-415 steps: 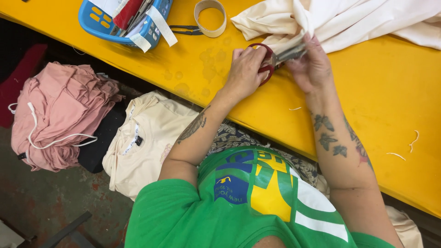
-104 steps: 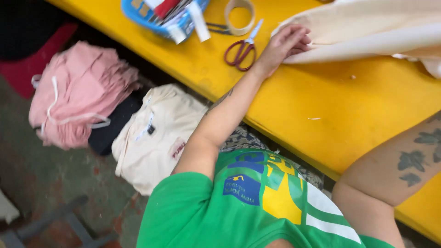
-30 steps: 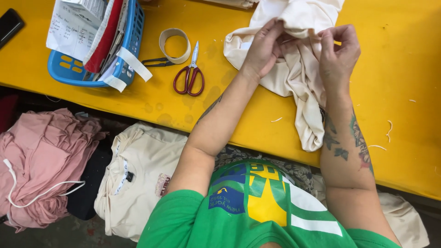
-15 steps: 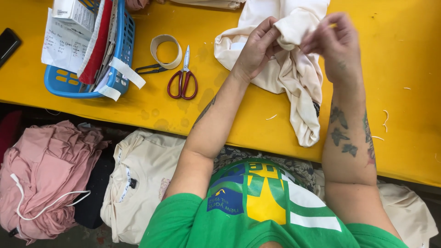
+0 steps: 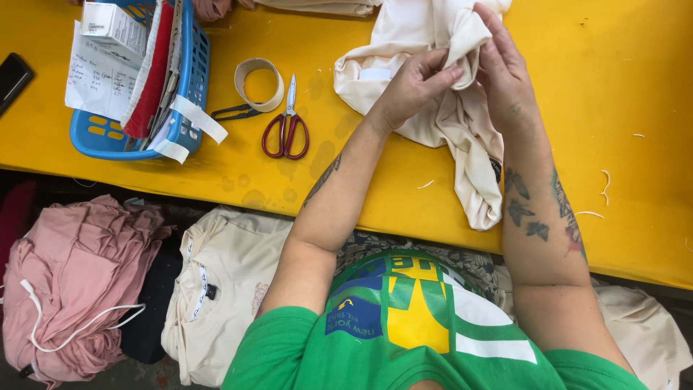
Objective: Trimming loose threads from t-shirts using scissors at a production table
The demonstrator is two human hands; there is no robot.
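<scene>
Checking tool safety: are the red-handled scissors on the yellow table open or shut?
Shut: the red-handled scissors lie flat on the yellow table, blades together.

Looked like a garment workshop: yellow worktable [image 5: 635, 108], red-handled scissors [image 5: 286, 130], tape roll [image 5: 258, 84], blue basket [image 5: 137, 108] stuffed with papers, thread scraps [image 5: 605, 180], and pink [image 5: 79, 274] and cream [image 5: 224, 289] garment piles stacked below.

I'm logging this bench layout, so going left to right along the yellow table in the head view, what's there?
Black phone → blue basket → tape roll → red-handled scissors → left hand → right hand, both gripping the cream garment.
</scene>
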